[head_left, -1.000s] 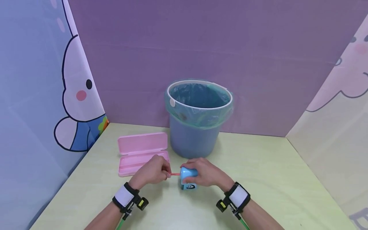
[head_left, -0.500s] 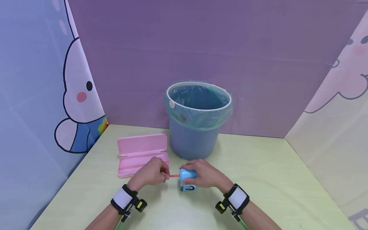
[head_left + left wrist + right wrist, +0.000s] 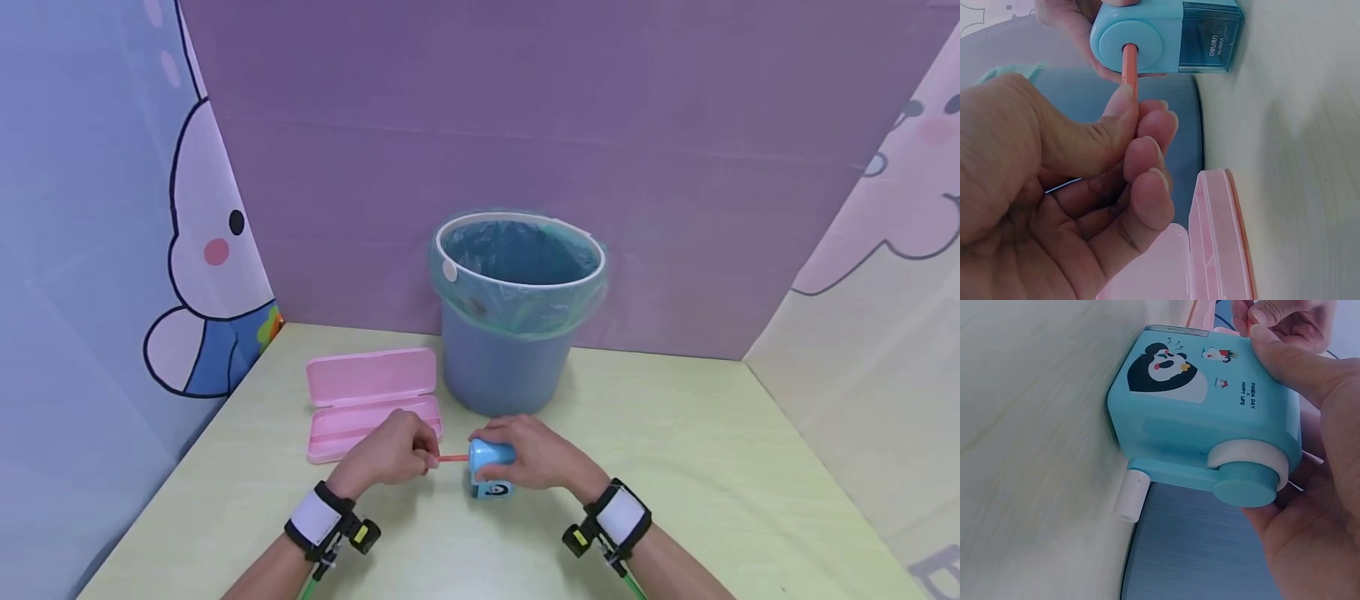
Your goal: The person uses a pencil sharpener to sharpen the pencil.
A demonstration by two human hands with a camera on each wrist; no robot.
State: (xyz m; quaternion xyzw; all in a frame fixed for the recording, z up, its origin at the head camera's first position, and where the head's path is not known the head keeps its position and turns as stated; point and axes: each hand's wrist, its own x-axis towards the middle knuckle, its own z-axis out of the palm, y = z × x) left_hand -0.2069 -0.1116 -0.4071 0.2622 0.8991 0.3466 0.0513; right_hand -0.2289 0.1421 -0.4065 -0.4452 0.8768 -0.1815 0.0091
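A light blue pencil sharpener [image 3: 491,454] with a panda print and a hand crank [image 3: 1179,475] stands on the table. My right hand [image 3: 532,452] grips its top from the right, thumb on the near side and fingers on the far side. An orange-red pencil [image 3: 1129,69] sticks out of the hole in the sharpener's left face. Between thumb and fingertips, my left hand [image 3: 393,450] pinches the pencil's outer end. The pencil's other end is hidden inside the sharpener. The crank's white knob [image 3: 1132,495] points away from the sharpener, and neither hand is on it.
An open pink pencil case [image 3: 371,377] lies behind my left hand, its lid tipped back. Behind the sharpener stands a blue bucket [image 3: 506,367] lined with a green bag. A purple backdrop [image 3: 525,100] closes the table's far edge.
My left hand has shifted slightly to the left, and more of the pencil shows between it and the sharpener. The right hand and sharpener stay nearly in place.
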